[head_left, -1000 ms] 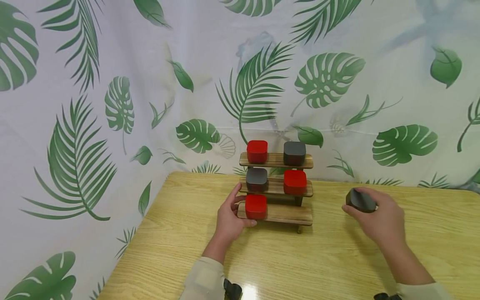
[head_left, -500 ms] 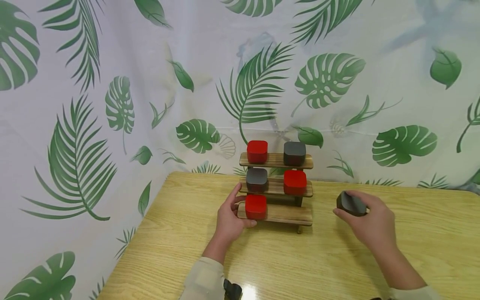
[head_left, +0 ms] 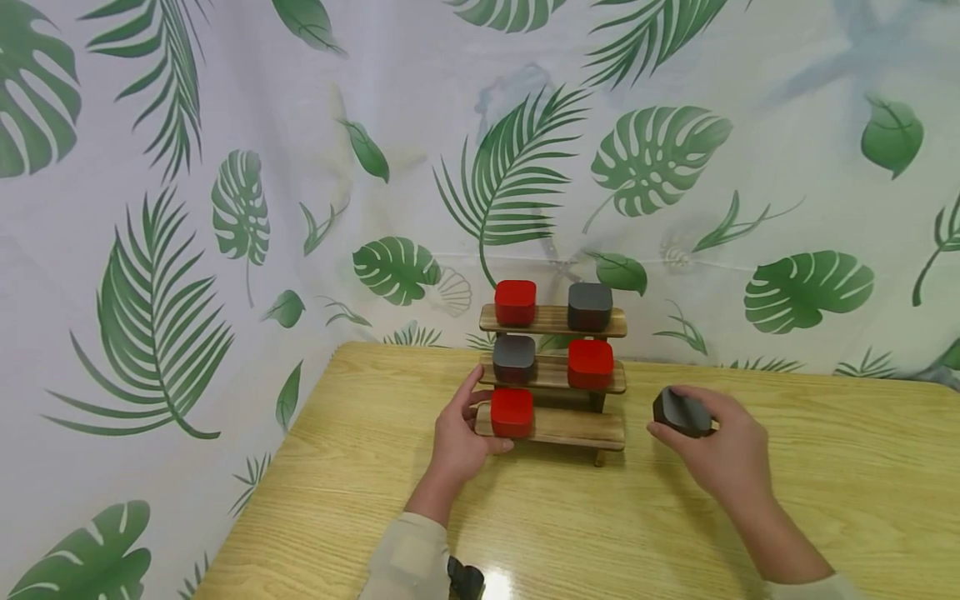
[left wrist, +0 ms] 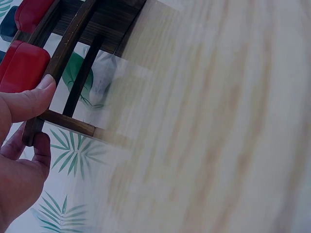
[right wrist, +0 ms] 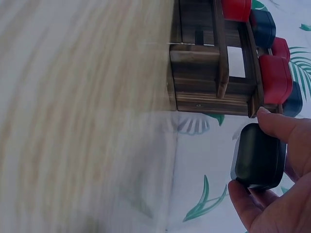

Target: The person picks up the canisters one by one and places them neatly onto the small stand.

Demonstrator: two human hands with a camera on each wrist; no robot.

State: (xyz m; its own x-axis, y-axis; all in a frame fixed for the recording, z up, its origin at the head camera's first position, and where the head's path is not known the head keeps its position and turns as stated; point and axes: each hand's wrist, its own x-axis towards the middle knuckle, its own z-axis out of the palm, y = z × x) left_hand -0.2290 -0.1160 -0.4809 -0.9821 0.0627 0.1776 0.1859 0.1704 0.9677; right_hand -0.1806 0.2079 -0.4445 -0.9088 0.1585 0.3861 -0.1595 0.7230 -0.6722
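Observation:
My left hand (head_left: 461, 440) grips the left end of the lowest board of a three-tier wooden display stand (head_left: 577, 427). In the left wrist view its thumb (left wrist: 36, 99) lies on the board, with fingertips curled beneath. A red rounded box (head_left: 512, 413) sits on that board, beside the hand. Right of the stand, my right hand (head_left: 731, 450) holds a dark grey rounded box (head_left: 681, 412) above the table, apart from the stand. The right wrist view shows this box (right wrist: 257, 158) pinched between thumb and fingers.
On the middle board are a grey box (head_left: 514, 358) at left and a red box (head_left: 590, 363) at right. The top board bears a red box (head_left: 515, 302) and a grey box (head_left: 589, 306). A leaf-print cloth (head_left: 660, 242) hangs behind the wooden table (head_left: 570, 525).
My right hand has moved left toward the stand with the dark grey box, slightly nearer the table's front. The left hand and the stand have stayed put.

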